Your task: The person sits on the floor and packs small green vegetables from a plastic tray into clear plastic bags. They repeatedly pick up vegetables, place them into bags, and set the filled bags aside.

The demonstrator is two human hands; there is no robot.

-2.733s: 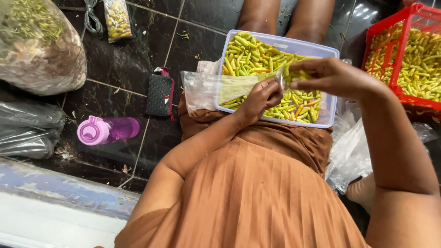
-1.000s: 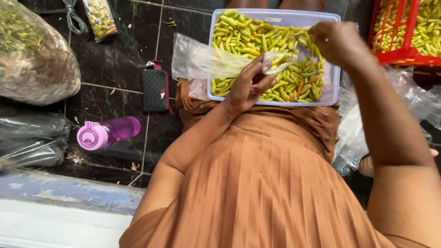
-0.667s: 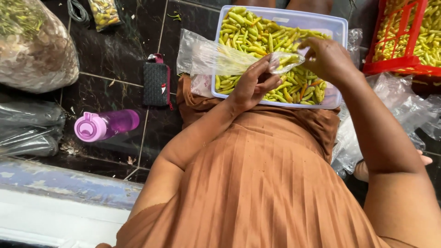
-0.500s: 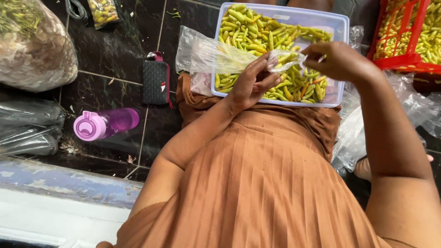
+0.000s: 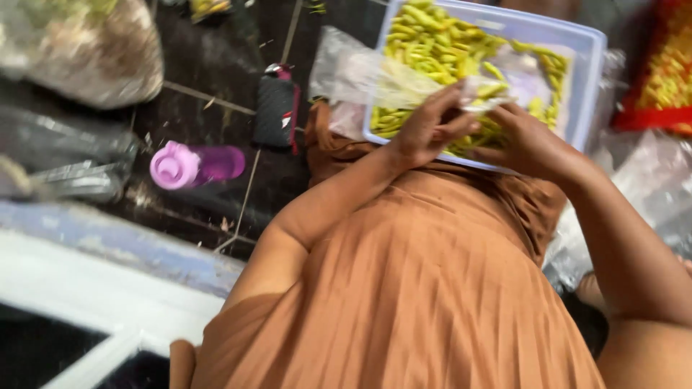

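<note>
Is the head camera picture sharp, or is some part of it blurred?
Head view: motion blur smears the whole frame; the left hand and right hand over the tub of green chillies are soft, the red crate and pink bottle blurrier; no strong glare.

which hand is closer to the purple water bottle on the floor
Left. The left hand holds the clear plastic bag at the tub's near-left edge, closer to the purple bottle. The right hand is beyond it, over the tub.

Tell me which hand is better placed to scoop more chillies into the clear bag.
Right hand, probably: it lies on the chillies in the tub, while the left hand pinches the clear bag.
</note>
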